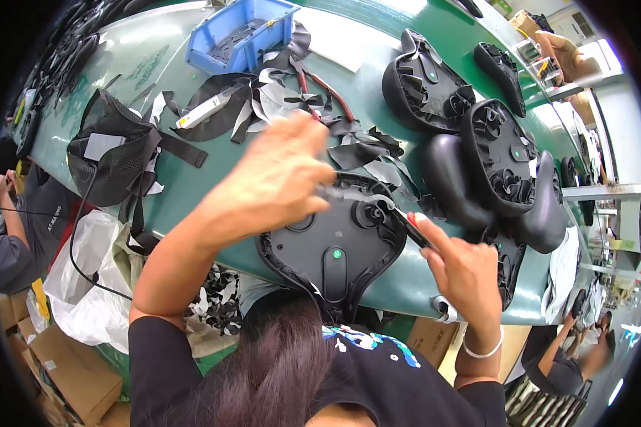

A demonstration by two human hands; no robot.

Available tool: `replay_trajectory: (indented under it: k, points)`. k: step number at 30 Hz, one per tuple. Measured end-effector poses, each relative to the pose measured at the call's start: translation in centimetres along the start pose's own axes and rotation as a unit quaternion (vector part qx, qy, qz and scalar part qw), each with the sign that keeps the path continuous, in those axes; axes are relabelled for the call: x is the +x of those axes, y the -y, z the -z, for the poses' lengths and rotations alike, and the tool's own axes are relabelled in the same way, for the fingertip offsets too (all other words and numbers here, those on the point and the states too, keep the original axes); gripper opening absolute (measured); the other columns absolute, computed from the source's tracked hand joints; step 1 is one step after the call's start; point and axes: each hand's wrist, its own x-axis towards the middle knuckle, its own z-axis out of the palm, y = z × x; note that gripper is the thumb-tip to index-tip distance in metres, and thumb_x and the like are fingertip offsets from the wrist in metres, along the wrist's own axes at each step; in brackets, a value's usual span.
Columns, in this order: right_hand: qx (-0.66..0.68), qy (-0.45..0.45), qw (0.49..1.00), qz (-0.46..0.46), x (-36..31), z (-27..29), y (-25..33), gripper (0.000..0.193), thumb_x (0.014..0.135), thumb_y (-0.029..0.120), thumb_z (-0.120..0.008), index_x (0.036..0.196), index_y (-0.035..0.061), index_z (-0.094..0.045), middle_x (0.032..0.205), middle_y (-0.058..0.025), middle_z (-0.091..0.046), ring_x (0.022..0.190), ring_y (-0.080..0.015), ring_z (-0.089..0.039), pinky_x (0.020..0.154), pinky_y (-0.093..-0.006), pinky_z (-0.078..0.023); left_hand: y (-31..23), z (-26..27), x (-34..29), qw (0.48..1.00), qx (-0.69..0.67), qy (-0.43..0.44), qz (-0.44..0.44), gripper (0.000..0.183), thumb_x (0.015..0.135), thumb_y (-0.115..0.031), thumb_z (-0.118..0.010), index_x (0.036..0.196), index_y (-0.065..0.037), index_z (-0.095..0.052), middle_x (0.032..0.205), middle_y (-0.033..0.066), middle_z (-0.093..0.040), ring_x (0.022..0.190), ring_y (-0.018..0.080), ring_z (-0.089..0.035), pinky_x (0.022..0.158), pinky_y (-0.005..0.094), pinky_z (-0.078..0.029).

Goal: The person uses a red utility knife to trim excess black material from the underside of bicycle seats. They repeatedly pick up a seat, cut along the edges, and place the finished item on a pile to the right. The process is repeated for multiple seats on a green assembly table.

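Note:
A black bicycle saddle [310, 245] lies upside down on the green table in front of me, its hollow underside up and its nose towards me. Black cover material runs around its rim. My left hand [281, 174] is over the saddle's far left part with fingers curled; it is blurred, and whatever it grips is hidden. At the right rim, my right hand [466, 267] is closed around a slim tool [419, 233] with a red and black handle. The tool's tip is by the cover edge; its exact kind is unclear.
More black saddles [502, 153] lie to the right, several upside down. Beyond my left hand are black and grey scraps [271, 99], a white marker-like stick [205, 110] and a blue bin [243, 39]. A black mesh bag [114, 142] sits left. Other people work at both sides.

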Motion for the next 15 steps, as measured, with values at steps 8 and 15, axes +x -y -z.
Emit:
replay_trajectory:
  k: [8, 15]
  points:
    - [0.064, -0.011, 0.997, -0.028, -3.8, -3.0, -0.2, 0.053, 0.085, 0.019, -0.063, 0.136, 0.0154, -0.049, 0.057, -0.0109, -0.056, 0.044, -0.0294, -0.053, 0.045, -0.0403, -0.037, -1.5, -0.6, 5.8, 0.657, -0.737, -0.119, 0.107, 0.042, 0.097, -0.027, -0.052, 0.061, -0.013, -0.035, 0.058, -0.0044, -0.033, 0.053, 0.0084, -0.035, 0.049, 0.0224, -0.025]
    - [0.53, 0.043, 0.79, -0.305, -7.9, -4.4, 4.4, 0.048, 0.092, 0.014, -0.058, 0.136, 0.0077, -0.043, 0.066, -0.0095, -0.062, 0.046, -0.0193, -0.056, 0.046, -0.0301, -0.042, 1.0, 1.1, 0.5, 0.508, -0.452, -0.726, 0.103, 0.02, 0.088, -0.015, -0.051, 0.072, -0.003, -0.054, 0.065, 0.0069, -0.054, 0.061, 0.0148, -0.051, 0.059, 0.025, -0.041]
